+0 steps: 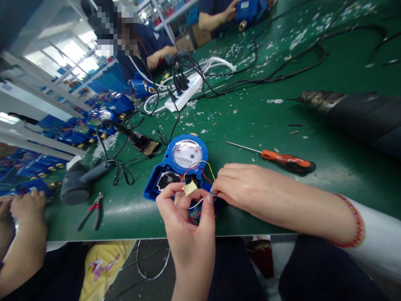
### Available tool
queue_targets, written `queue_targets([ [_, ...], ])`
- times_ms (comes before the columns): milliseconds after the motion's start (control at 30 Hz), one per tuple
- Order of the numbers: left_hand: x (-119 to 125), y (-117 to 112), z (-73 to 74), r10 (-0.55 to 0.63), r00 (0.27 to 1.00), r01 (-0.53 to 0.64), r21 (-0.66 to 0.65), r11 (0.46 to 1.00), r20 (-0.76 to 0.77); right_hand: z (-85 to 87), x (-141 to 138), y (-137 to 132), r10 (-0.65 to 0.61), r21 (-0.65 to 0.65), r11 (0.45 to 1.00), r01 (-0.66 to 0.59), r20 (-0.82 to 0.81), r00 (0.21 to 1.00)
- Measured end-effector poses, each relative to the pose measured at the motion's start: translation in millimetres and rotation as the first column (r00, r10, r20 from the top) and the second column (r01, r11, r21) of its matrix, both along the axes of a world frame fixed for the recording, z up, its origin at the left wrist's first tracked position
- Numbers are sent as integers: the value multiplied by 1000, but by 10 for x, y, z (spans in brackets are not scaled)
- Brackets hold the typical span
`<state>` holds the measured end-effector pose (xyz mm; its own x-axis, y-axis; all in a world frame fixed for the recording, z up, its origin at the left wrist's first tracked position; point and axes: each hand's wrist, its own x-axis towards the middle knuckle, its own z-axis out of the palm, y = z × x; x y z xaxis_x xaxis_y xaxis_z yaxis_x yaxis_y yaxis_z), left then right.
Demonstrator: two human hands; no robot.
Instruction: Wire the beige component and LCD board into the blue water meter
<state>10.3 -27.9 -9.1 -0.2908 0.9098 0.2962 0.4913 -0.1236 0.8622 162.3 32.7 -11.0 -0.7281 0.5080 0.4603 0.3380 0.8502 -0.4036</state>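
Observation:
A blue water meter (184,163) with a round white dial lies on the green bench top (257,125), its lower housing open. A bundle of red, yellow and white wires (196,209) runs out of it. My left hand (184,221) pinches a small piece of pale yellow tape (189,188) among these wires. My right hand (241,184) comes in from the right, its fingertips on the wires at the meter's edge. An orange-handled screwdriver (282,161) lies just beyond my right hand, not touching it.
A soldering iron (138,138) rests left of the meter, near red-handled pliers (92,211). Black cables and a white power strip (184,92) lie beyond. A co-worker's hand (28,209) is at far left, and other people handle blue meters at the back.

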Motion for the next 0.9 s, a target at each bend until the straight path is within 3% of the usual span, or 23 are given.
queue_targets([
  [300,37,3,-26,11,997,-12,17,1000,78,72,5,59,66,153,985,-83,117,991],
  [533,17,-31,-35,-7,1000,7,14,1000,29,190,-5,31,49,287,953,-94,161,986],
  [733,61,-38,-45,36,990,-36,1,999,137,187,2,11,57,397,910,-117,161,985],
  [900,4,-49,-74,-12,1000,13,-10,1000,15,145,9,-1,46,455,884,-110,150,988],
])
